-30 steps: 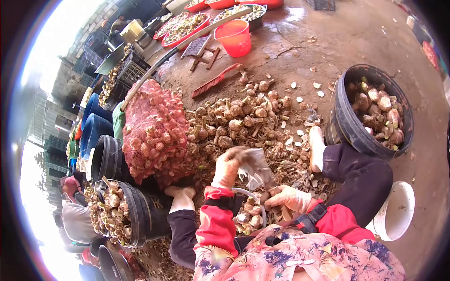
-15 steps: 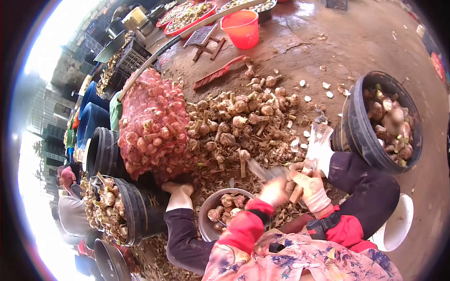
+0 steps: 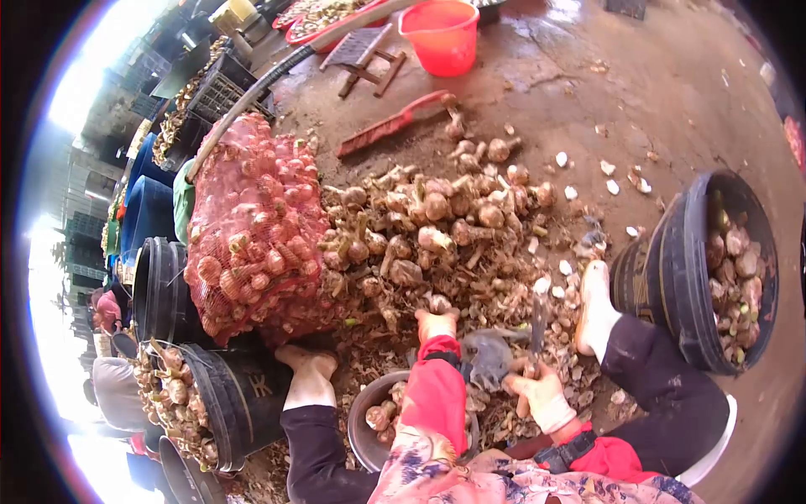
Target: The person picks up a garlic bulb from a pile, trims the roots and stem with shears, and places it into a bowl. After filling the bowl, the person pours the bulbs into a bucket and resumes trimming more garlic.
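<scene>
My left hand (image 3: 437, 325) reaches forward to the near edge of a heap of garlic (image 3: 437, 206) with stems and roots still on. Its fingers are closed around a garlic bulb (image 3: 437, 303). My right hand (image 3: 541, 393), in a pale glove, is closed on the handle of a knife (image 3: 538, 323), whose dark blade points away from me. A crumpled grey plastic bag (image 3: 487, 357) lies between the two hands. Below my left forearm stands a metal bowl (image 3: 359, 424) with garlic bulbs in it, partly hidden by my red sleeve.
A full red mesh sack of garlic (image 3: 256, 244) stands at the left of the heap. Black buckets of garlic stand at the right (image 3: 659, 269) and left (image 3: 239, 403). Beyond lie a red brush (image 3: 390, 124), a folding stool (image 3: 361, 55) and a red bucket (image 3: 441, 38).
My left hand has moved away from my right hand, forward to the garlic heap, and closed on a bulb. The bulb at my right hand is gone. The view has shifted slightly.
</scene>
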